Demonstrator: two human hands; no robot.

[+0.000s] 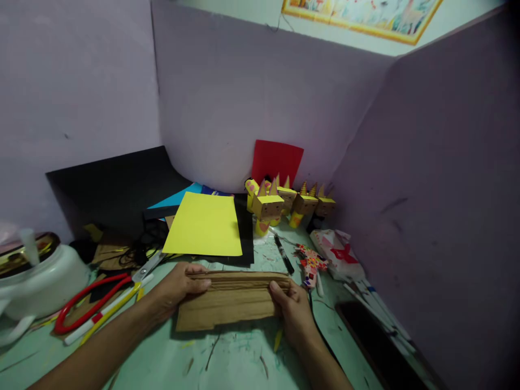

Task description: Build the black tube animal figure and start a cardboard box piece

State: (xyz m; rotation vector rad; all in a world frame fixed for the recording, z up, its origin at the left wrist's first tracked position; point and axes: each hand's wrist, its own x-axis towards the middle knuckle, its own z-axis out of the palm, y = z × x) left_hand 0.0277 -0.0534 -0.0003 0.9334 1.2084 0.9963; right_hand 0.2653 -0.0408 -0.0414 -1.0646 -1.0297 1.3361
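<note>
A creased piece of brown cardboard [231, 306] is held up between both hands over the table. My left hand [184, 287] pinches its upper left edge, thumb on the near face. At the upper right edge my right hand [290, 303] grips it the same way, with the thumb in front and the other fingers mostly hidden behind. Folds run along the cardboard's top, and its lower edge is uneven. Just beyond it lies a sheet of yellow paper [205, 225] on black sheets. A black marker [283, 253] lies behind my right hand.
Red-handled scissors [97, 303], pens and a white pot [44, 281] stand or lie at left. Several small cardboard box-headed figures [268, 208] stand at the back. To the right are a flower-patterned glue gun [312, 262], a tissue pack [337, 254] and a dark phone-like slab [377, 341].
</note>
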